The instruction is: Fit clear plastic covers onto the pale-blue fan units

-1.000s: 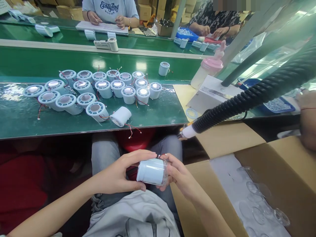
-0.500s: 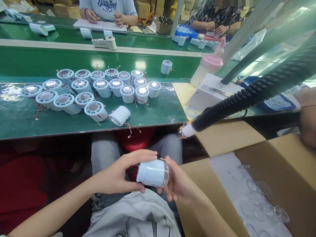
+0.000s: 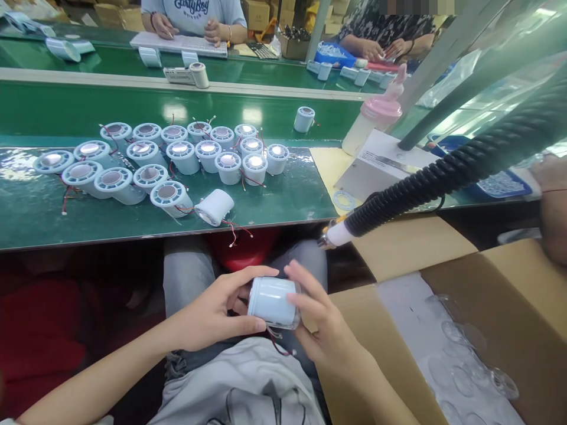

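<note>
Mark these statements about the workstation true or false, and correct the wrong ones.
1. The left hand holds a pale-blue plastic cylinder with a clear casing. True.
2. The right hand grips the black ribbed hose. False: it is at the clear end of that cylinder.
3. Thin red and dark wires hang below the held cylinder. True.
4. The open brown cardboard box contains dark metal parts. False: clear, round plastic pieces lie inside.
5. Another pale-blue cylinder lies on its side near the green tabletop's front edge. True.
6. The translucent plastic bottle has a black top. False: its top is pink.
</note>
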{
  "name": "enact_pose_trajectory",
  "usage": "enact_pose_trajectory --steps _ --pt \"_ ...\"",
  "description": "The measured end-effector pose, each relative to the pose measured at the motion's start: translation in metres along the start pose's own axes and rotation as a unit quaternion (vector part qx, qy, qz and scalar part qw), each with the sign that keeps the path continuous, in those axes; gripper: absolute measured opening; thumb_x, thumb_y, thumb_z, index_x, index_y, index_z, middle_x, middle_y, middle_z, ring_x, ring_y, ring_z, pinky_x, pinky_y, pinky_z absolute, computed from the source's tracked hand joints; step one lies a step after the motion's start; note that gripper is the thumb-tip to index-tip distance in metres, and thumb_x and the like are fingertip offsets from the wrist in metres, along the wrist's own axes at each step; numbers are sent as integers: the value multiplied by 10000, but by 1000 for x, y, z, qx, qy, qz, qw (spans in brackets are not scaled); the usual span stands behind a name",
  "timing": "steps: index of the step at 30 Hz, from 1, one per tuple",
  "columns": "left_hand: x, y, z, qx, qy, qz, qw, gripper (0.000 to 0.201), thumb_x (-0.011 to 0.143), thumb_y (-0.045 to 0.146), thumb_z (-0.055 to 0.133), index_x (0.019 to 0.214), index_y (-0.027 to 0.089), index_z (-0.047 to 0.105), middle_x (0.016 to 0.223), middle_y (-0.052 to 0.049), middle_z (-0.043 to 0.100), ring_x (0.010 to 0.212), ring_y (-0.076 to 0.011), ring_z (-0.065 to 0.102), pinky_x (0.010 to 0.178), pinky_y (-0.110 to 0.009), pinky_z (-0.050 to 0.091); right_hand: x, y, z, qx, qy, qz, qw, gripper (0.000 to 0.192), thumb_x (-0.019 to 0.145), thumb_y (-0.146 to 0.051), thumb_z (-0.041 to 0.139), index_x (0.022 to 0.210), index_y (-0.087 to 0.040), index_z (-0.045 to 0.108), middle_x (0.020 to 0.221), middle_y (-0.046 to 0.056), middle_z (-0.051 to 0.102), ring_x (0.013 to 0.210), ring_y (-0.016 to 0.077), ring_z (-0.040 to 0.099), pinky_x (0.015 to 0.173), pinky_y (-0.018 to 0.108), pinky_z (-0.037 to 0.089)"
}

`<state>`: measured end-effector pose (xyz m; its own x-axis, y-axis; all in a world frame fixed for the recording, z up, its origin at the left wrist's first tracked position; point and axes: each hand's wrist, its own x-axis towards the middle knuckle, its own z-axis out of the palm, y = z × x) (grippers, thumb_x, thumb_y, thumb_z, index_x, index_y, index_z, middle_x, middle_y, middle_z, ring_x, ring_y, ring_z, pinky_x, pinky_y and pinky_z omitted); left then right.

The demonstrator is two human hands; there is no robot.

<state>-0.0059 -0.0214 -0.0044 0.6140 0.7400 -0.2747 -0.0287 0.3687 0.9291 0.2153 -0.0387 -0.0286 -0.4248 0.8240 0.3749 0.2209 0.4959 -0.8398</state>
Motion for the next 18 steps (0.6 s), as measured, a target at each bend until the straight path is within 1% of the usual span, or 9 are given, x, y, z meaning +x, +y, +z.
enact_pose_trajectory --steps 1,2,4,6,8,9,13,15,18 --pt "0 0 0 -15 -7 -6 1000 606 795 298 690 1334 244 418 1120 -90 613 899 -216 648 717 -303 559 0 0 -1 -3 -19 -24 1000 568 827 -24 528 1281 -359 468 1445 48 422 1315 239 420 1053 454 419" --pt "1 0 -1 -19 -12 -9 1000 633 789 305 697 1349 247 410 1112 -92 621 881 -215 650 698 -298 560 -1 0 -1 11 -29 -14 999 571 815 -43 583 1275 -366 485 1425 44 451 1304 242 436 1050 441 428" --pt "0 2 -3 10 -17 7 1000 699 740 283 747 1360 260 426 1200 -99 596 953 -235 638 766 -320 558 -2 -1 -1 101 -21 78 992 584 762 -139 711 1267 -350 506 1373 56 511 1247 252 501 991 398 493" --pt "-1 4 -6 50 -19 37 998 729 704 219 778 1355 277 455 1357 -94 499 1119 -267 573 918 -357 511 -3 -3 0 236 -14 188 953 586 735 -238 754 1259 -343 514 1281 58 585 1095 243 615 838 347 582" --pt "-1 6 -7 50 -25 44 997 708 727 171 754 1358 289 455 1445 -82 411 1200 -275 527 996 -386 465 -4 -3 1 322 -17 247 914 522 747 -257 741 1226 -347 552 1208 39 623 905 198 680 693 288 609" --pt "-1 6 -7 37 -30 33 998 696 748 156 730 1367 290 442 1444 -84 415 1191 -272 540 997 -397 465 -5 -2 0 332 -20 257 907 501 739 -249 746 1201 -350 580 1207 30 617 855 180 683 674 274 606" --pt "3 -1 -4 -17 -40 -20 999 729 752 124 714 1394 268 400 1273 -84 588 1100 -256 612 956 -404 492 -4 1 0 280 -31 262 923 461 723 -189 740 1143 -356 642 1271 9 565 731 123 673 727 275 585" --pt "5 -7 -3 -22 -37 -40 998 738 752 139 719 1399 269 388 1217 -72 629 1094 -249 616 951 -397 494 -4 0 3 275 -36 286 917 439 752 -178 694 1158 -334 634 1208 13 614 642 105 663 700 280 582" --pt "7 -13 -8 -11 -34 -75 997 672 784 200 703 1380 282 404 1217 -61 639 1120 -243 605 961 -387 490 -3 -4 5 268 -33 322 907 481 731 -227 712 1197 -286 611 1056 11 690 712 142 676 733 297 567"
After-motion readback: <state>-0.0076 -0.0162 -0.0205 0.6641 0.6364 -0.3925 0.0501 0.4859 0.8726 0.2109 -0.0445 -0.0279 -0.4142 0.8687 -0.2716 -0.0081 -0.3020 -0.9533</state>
